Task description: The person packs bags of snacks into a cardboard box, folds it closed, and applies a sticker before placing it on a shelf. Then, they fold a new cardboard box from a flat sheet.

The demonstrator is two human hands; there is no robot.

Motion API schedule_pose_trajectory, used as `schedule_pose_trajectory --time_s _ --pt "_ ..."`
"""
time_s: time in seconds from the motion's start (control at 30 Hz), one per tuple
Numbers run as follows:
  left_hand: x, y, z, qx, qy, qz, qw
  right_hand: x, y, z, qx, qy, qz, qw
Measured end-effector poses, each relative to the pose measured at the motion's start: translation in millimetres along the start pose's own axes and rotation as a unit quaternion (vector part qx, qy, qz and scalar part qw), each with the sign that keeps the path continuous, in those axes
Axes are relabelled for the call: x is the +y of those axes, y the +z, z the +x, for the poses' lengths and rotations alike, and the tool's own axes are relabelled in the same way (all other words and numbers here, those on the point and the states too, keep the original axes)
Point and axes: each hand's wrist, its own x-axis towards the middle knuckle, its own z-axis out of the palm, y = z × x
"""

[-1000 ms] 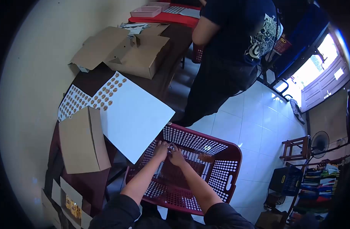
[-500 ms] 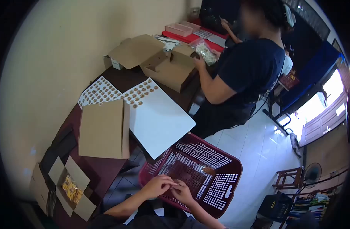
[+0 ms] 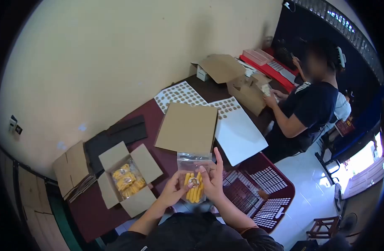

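A clear plastic bag [image 3: 194,193] of yellow sticks, with a round sticker on its front, is held upright before my chest. My left hand [image 3: 175,187] grips its left side. My right hand [image 3: 213,180] holds the right side, thumb on the front near the sticker and index finger raised. Just beyond the bag lies a closed brown cardboard box [image 3: 187,127]. To the left, an open carton [image 3: 109,162] contains several bags of yellow sticks. Sticker sheets [image 3: 181,95] and a mostly white sheet [image 3: 240,138] lie behind and right of the closed box.
A maroon perforated basket [image 3: 290,190] stands at the right, below table level. Flattened cardboard [image 3: 74,167] and black material [image 3: 127,130] are at the left. Another person [image 3: 313,104] stands at the back right beside an open box [image 3: 248,94]; someone else is partly visible behind.
The view has swung left. My hands, earlier together over the basket, now hold the bag of yellow sticks in front of the closed box.
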Motion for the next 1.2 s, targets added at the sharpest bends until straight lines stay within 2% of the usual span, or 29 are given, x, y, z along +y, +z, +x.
schedule_pose_trajectory --time_s 0.07,0.13,0.2,0.23,0.27,0.33,0.37,0.47,0.5,0.63,0.8,0.87,0.93,1.0,1.03,1.07,1.13,1.17,1.2 --pt "-7.5 -16.5 -14.2 0.105 0.07 -0.084 0.988 13.8 36.8 2.3 -0.01 0.01 0.058 0.998" --pt "-8.2 -37.8 -26.7 0.151 0.093 -0.067 0.982 17.8 65.2 -4.6 -0.035 0.042 0.058 0.997" --pt "-8.5 -58.8 -38.0 0.207 0.081 -0.06 0.973 31.7 85.1 -10.4 -0.122 0.085 -0.114 0.982" --pt "-1.6 -65.4 -45.7 0.204 0.082 -0.044 0.975 43.6 93.8 -13.0 -0.121 0.134 -0.069 0.981" --pt "-0.4 -72.9 -53.1 0.216 0.084 -0.043 0.972 49.4 101.7 -15.3 -0.133 0.136 -0.068 0.979" --pt "2.0 -87.9 -68.3 0.217 0.08 -0.026 0.973 49.3 120.6 -15.2 -0.151 0.181 0.034 0.971" --pt "3.3 -94.5 -76.3 0.226 0.073 -0.021 0.971 48.4 127.9 -13.8 -0.171 0.227 0.059 0.957" --pt "5.3 -109.6 -93.5 0.252 0.106 -0.013 0.962 53.7 153.6 -14.2 -0.202 0.244 0.137 0.939" --pt "-1.6 -117.0 -99.2 0.268 0.114 0.04 0.956 53.4 161.7 -13.9 -0.212 0.269 0.148 0.928" --pt "-6.5 -130.7 -111.6 0.37 0.139 0.021 0.918 72.2 196.3 -19.3 -0.219 0.229 0.086 0.945" --pt "-26.3 -139.8 -120.3 0.444 0.142 0.011 0.885 91.9 212.9 -23.0 -0.269 0.255 0.051 0.927" --pt "-34.5 -143.4 -123.7 0.45 0.15 0.002 0.881 95.5 215.5 -24.1 -0.279 0.22 0.032 0.934" --pt "-45.9 -147.7 -128.1 0.469 0.158 0.056 0.867 106.7 217.8 -28.3 -0.267 0.246 0.037 0.931" --pt "-49.3 -150.9 -131.8 0.468 0.126 0.007 0.875 131.8 217.1 -25.7 -0.19 0.283 0.257 0.904" --pt "-48.4 -152.2 -131.9 0.462 0.144 0.021 0.875 133.6 219.2 -23.0 -0.152 0.253 0.261 0.919" --pt "-47.2 -150.9 -132.4 0.467 0.15 0.022 0.871 133.5 218.9 -18.2 -0.16 0.252 0.261 0.918" --pt "-33.9 -144.8 -137.6 0.418 0.111 0.032 0.901 123.8 220.2 -5.9 -0.189 0.24 0.167 0.937" --pt "-26.7 -143.8 -140.0 0.419 0.088 0.119 0.896 130.4 218.0 -0.7 -0.189 0.232 0.102 0.949" --pt "-27.1 -146.2 -140.9 0.419 0.089 0.122 0.895 127.2 221.0 1.7 -0.19 0.231 0.105 0.948"
